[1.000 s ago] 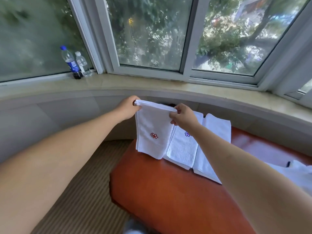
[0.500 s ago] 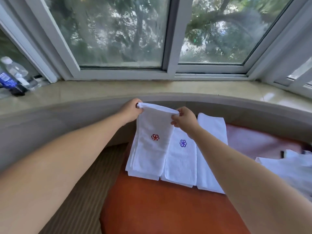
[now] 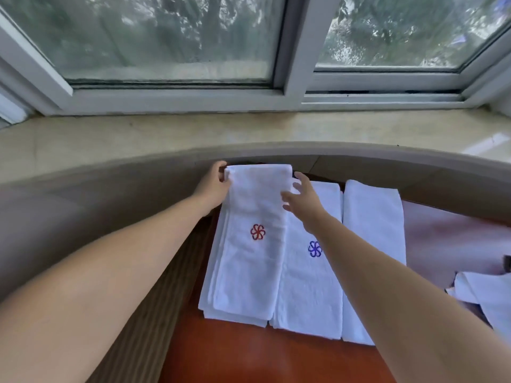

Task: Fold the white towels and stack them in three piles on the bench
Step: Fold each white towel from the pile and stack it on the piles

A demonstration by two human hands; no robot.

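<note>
Head view, looking down over both forearms at an orange-brown tabletop (image 3: 276,360) set against a curved stone sill (image 3: 249,131) under the window (image 3: 171,40). Three white piles lie side by side along the far part of the tabletop, edges touching. Left pile (image 3: 210,308), at about 11 o'clock from frame centre: several folded layers, topped by the towel with the red flower emblem (image 3: 257,261), lying flat and lengthwise. Left hand (image 3: 214,186) at that towel's far left corner, fingers curled around the folded edge, gripping it. Right hand (image 3: 302,199) just over the towel's far right edge, fingers spread and relaxed, grasping nothing; whether the fingertips touch the cloth I cannot tell. Middle pile at 12 o'clock, its top towel marked with a blue flower emblem (image 3: 309,294), partly crossed by the right forearm. Right pile, plain white towel (image 3: 373,230), at 1 o'clock. Loose unfolded white cloth (image 3: 486,297) at 3 o'clock near the frame edge, well apart from the piles. Striped carpet (image 3: 154,322) shows at 8 o'clock beside the tabletop.
</note>
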